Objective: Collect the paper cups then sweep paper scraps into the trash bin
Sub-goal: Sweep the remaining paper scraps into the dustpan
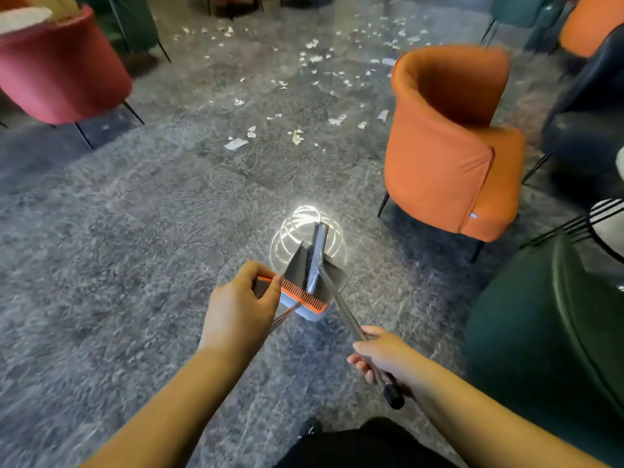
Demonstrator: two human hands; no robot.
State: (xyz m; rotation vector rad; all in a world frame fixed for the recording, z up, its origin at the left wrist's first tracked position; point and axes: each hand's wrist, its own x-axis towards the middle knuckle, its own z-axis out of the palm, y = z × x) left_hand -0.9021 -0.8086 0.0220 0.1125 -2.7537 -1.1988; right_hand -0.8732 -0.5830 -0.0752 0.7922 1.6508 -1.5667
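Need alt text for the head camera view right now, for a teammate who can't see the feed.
Seen from above, a person's left hand grips the dustpan by its orange comb edge while the right hand holds the broom handle crossing it. White paper scraps litter the grey floor ahead, between a red armchair and an orange armchair.

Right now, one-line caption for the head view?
Left hand grips dustpan, right hand holds broom handle; paper scraps litter floor ahead.

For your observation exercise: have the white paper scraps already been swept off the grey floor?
No: the white paper scraps lie scattered on the grey floor, ahead of the grey dustpan with the orange comb edge.
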